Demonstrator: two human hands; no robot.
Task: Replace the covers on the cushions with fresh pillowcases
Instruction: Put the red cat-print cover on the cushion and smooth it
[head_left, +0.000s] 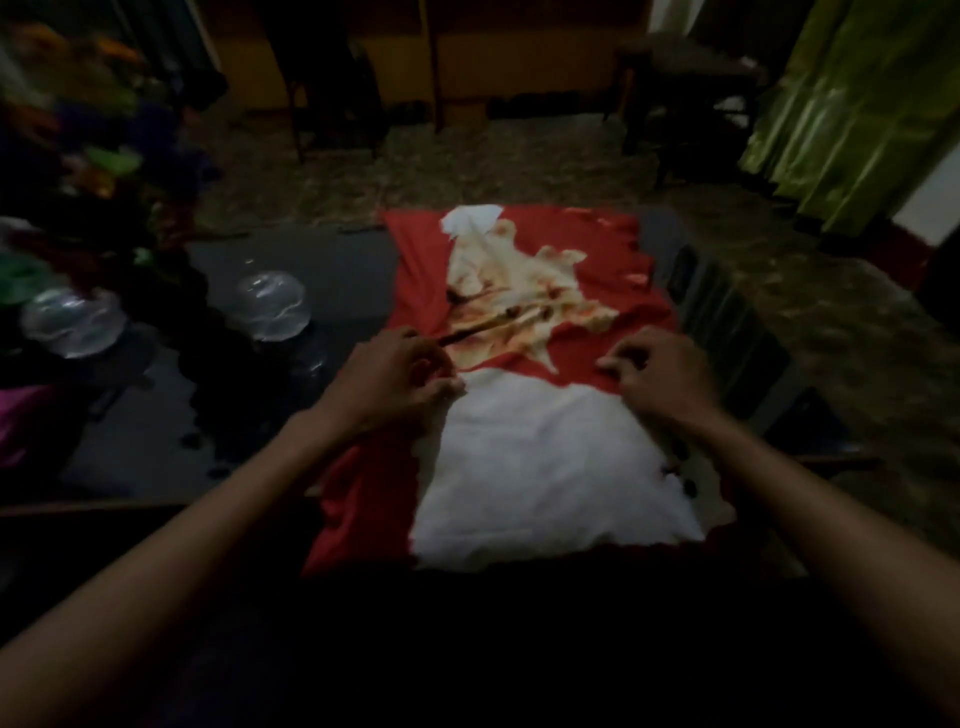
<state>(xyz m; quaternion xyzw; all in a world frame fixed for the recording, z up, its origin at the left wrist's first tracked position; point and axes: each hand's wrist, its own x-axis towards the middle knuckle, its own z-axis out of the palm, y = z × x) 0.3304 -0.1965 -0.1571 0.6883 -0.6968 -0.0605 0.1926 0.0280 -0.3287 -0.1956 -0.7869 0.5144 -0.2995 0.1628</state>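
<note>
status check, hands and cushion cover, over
Left hand and right hand both pinching the red cover's open edge. White cushion about half in. Nothing blocking.

We see a dim, murky room, soft motion blur throughout, edges bowed by our wide lens, foreground in deep shadow.

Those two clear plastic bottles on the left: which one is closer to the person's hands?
The right-hand bottle, standing on the dark table nearest the red pillowcase. The other bottle stands farther left, beside the colourful pile.
</note>
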